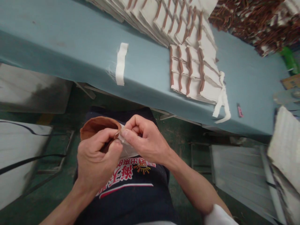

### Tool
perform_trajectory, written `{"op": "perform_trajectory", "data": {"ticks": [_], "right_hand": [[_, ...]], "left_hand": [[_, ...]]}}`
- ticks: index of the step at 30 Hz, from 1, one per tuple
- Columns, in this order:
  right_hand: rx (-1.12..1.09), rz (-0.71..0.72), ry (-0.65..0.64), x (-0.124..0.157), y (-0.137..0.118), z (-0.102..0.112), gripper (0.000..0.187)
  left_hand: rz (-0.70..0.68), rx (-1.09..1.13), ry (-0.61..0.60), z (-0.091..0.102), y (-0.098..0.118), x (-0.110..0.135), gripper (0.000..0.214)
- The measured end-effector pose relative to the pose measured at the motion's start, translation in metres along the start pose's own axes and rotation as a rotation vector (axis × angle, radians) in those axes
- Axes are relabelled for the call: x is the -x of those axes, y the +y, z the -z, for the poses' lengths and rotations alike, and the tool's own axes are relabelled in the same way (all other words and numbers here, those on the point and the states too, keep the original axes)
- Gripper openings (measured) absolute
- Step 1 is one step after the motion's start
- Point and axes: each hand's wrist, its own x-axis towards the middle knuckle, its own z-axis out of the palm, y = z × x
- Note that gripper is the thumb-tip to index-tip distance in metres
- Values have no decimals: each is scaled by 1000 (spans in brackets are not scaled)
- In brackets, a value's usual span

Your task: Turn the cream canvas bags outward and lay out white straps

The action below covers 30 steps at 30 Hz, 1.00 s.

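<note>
Over my lap, both hands meet on a small white fabric bag [127, 149] with a brown strap loop [97, 125]. My left hand [98, 159] is closed, thumb and fingers pinching the strap where it joins the cloth. My right hand [142, 140] is closed too, pinching the white cloth edge right next to the left thumb. The brown loop arches up to the left of my hands. Most of the white cloth is hidden under my fingers.
A blue-covered table [70, 47] runs across the top. On it lie rows of stacked white bags with brown straps [192, 65], a loose white strip [121, 64] and a small pink item [240, 110]. A heap of brown-strapped pieces [253, 22] fills the far right. White sacks stand left and right.
</note>
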Motion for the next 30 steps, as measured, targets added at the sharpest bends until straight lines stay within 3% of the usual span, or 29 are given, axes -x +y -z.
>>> {"op": "perform_trajectory", "data": {"ticks": [6, 10, 12, 15, 19, 22, 26, 30], "right_hand": [[-255, -167, -171, -9, 2, 3, 54], [-242, -153, -104, -6, 6, -1, 62], [-261, -168, -105, -4, 11, -2, 64], [-327, -209, -269, -3, 16, 0, 65], [-240, -70, -414, -5, 9, 11, 56], [-118, 115, -464, -8, 0, 17, 48], [70, 315, -426, -11, -1, 14, 35], [141, 338, -339, -10, 6, 6, 33]], "left_hand": [[-9, -35, 14, -4, -7, 9, 21], [-20, -55, 72, -4, -11, 9, 21], [-27, -40, 50, -2, -10, 6, 20], [55, 103, -74, 4, -8, 1, 22], [176, 307, -260, 10, -7, -3, 25], [223, 408, -320, 14, -8, -5, 24], [281, 434, -317, 17, -6, -6, 21], [306, 396, -290, 15, -3, -9, 20]]}}
